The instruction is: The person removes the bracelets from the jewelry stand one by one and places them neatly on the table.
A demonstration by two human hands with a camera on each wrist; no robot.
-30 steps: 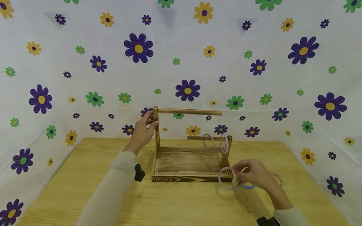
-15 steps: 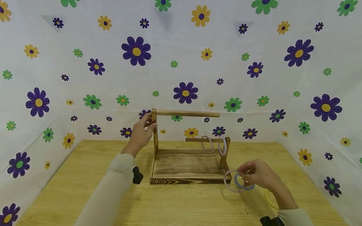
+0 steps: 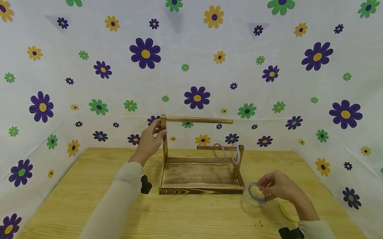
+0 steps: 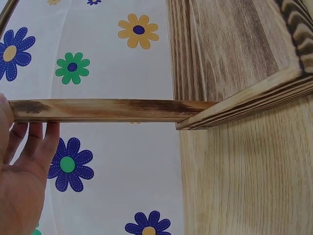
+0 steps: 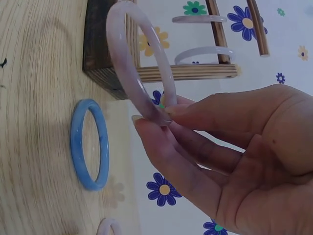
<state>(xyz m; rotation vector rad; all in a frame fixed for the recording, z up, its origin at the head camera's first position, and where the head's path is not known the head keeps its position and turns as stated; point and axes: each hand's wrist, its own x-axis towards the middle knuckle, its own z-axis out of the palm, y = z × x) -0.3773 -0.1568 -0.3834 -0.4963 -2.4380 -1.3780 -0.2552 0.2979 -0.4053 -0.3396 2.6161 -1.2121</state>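
Right grip [image 5: 249, 164] pinches a glossy, round, marbled pinkish-white bangle [image 5: 123, 63]

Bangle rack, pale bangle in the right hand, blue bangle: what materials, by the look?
Bangle rack: wood, smooth, probably scorched or stained; bold dark grain streaks show.
Held pale bangle: glossy, perhaps polished stone, glass or resin; cloudy lilac-white mottling and bright highlights.
Blue bangle: smooth, glossy, milky blue with soft highlights; again stone, glass or resin, can't tell which.
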